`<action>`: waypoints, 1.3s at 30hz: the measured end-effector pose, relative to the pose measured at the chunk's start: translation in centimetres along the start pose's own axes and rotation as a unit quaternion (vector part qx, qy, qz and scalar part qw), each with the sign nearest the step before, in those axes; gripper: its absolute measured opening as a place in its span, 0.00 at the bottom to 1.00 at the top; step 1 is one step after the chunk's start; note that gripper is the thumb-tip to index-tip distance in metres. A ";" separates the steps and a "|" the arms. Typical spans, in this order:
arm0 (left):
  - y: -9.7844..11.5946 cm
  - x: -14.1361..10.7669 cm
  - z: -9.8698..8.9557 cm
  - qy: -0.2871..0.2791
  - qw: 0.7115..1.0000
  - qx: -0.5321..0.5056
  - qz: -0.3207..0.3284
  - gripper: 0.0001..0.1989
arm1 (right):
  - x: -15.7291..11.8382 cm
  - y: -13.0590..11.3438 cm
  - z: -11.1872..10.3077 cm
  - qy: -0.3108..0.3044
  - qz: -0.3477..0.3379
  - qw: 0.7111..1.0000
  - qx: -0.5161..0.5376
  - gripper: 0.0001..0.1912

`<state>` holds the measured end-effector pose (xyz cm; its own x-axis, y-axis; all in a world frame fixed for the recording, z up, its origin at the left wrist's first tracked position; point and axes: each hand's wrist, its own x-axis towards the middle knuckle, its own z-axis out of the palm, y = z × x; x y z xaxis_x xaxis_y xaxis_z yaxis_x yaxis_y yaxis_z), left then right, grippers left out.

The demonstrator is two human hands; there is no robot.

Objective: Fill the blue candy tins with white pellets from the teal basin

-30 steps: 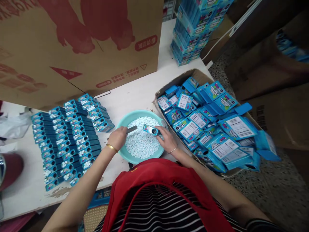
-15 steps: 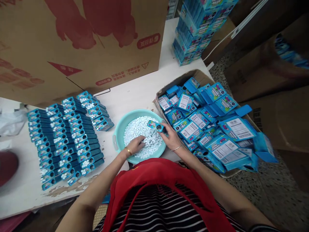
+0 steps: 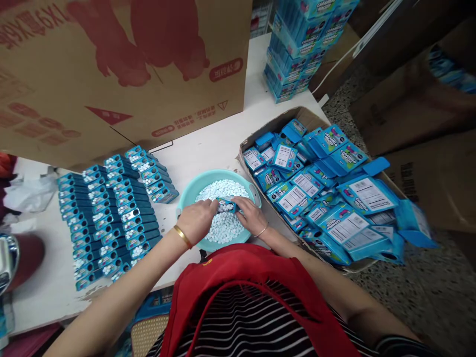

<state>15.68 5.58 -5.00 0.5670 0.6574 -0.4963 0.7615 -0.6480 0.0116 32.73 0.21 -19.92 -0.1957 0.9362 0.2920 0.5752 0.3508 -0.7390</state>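
A small blue box (image 3: 225, 205) with white candies on its face is held above a turquoise basin (image 3: 186, 191). My right hand (image 3: 251, 216) grips its right end. My left hand (image 3: 199, 218) has its fingers closed at the box's left end. White candies (image 3: 224, 229) fill much of the basin below both hands. To the left, several blue boxes (image 3: 130, 213) stand in rows, many with white candies showing on top. On the right, a cardboard box (image 3: 247, 140) holds a heap of flat blue packages (image 3: 293, 198).
A large brown carton (image 3: 148, 99) stands along the back of the white table (image 3: 208, 149). Wrapped blue packs (image 3: 293, 54) are stacked at the back right. A red container (image 3: 29, 258) and white plastic (image 3: 29, 191) are at the left.
My left hand has risen from the candies to the small box. My right hand has moved the box left and slightly down. The view has shifted, showing more at the left.
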 end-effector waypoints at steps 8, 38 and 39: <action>0.2 -0.8 -1.9 0.028 0.999 0.021 -0.036 0.12 | -0.4 0.8 0.2 0.016 0.021 1.000 0.018 0.23; -2.7 -0.9 5.9 0.104 0.959 -0.259 0.052 0.13 | 0.2 1.4 -1.2 0.021 0.042 0.999 0.025 0.22; -2.5 -1.0 4.8 0.087 0.970 -0.225 0.038 0.13 | 0.1 1.2 -1.0 0.017 0.033 0.999 0.023 0.22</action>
<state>11.76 4.68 -8.70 0.6407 0.6948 -0.3268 0.7540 -0.4888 0.4388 34.22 0.70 -20.21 -0.1309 0.9563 0.2614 0.5496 0.2894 -0.7837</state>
